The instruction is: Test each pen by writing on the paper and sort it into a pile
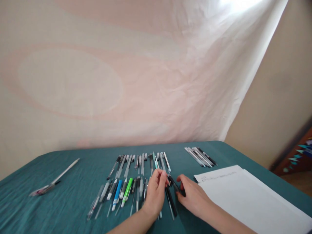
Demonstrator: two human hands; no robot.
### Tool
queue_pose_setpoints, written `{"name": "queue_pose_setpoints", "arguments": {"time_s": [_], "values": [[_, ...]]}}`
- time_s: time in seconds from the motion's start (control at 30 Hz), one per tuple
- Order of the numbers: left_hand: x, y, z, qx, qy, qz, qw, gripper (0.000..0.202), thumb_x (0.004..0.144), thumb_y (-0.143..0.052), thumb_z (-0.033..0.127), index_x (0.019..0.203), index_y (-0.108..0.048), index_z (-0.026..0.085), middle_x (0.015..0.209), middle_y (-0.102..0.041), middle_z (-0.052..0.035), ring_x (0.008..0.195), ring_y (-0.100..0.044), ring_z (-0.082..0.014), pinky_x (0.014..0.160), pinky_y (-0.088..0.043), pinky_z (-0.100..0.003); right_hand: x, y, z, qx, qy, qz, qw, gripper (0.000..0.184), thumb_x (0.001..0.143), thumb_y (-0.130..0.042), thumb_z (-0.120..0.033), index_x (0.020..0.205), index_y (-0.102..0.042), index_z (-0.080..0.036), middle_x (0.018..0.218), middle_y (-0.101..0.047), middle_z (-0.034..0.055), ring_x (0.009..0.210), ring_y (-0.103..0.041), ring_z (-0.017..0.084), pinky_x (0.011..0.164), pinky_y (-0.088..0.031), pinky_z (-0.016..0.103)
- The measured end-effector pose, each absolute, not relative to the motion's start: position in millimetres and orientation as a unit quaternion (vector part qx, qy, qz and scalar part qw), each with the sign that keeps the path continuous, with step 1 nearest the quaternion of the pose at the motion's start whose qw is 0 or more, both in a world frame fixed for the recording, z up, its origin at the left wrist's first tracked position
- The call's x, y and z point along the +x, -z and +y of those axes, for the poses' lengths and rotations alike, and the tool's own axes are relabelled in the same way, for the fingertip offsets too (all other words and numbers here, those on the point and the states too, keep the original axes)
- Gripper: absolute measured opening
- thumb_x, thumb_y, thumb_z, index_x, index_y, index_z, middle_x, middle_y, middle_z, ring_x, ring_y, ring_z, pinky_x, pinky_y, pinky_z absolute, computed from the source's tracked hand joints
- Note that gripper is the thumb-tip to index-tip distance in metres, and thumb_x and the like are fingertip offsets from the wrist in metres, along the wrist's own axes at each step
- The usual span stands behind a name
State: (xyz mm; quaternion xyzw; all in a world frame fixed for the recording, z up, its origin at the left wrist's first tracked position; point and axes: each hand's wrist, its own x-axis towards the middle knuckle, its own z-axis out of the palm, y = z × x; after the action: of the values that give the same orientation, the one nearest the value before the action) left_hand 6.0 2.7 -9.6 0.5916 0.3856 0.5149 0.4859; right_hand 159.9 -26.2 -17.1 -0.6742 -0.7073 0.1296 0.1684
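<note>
My left hand is closed in a pinch over the right end of the pen rows; what its fingertips hold is hidden. Just right of it, my right hand has thumb and fingers around the lower end of a black pen, whose upper end reaches to the left fingertips. Below the hands lies another black pen beside a thin clear one. The near row includes a green pen, a blue pen and several clear or grey ones, partly covered by my left hand.
Behind, a second row of pens lies on the green cloth. At the far right is a group of clear and black pens. White paper sheets cover the right side. A long white-and-clear item rests at the left.
</note>
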Motion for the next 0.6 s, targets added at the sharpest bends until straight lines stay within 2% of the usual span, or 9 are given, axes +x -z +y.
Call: {"name": "queue_pose_setpoints", "arguments": {"time_s": [0.3,0.6], "values": [[4.7,7.3,0.4,0.61,-0.502,0.373,0.487,0.029,0.085,-0.044,0.044,0.074,-0.05,0.018,0.063,-0.049,0.002,0.06,-0.047,-0.0134,0.06,-0.037,-0.023,161.9,5.3,-30.0,-0.692,-0.086,-0.71,0.094,0.023,0.075,-0.048,-0.017,0.098,-0.053,-0.019,0.089,-0.062,0.0079,0.077,-0.061,0.021,0.061,-0.036,0.026],[4.5,8.3,0.5,0.609,-0.503,0.373,0.487,0.027,0.086,-0.043,0.043,0.075,-0.049,0.019,0.063,-0.048,0.0022,0.06,-0.046,-0.0138,0.06,-0.036,-0.023,176.0,3.9,-24.0,-0.698,-0.115,-0.704,0.063,0.02,0.069,-0.05,-0.01,0.085,-0.058,-0.018,0.077,-0.065,0.0059,0.072,-0.062,0.021,0.055,-0.031,0.024]]}}
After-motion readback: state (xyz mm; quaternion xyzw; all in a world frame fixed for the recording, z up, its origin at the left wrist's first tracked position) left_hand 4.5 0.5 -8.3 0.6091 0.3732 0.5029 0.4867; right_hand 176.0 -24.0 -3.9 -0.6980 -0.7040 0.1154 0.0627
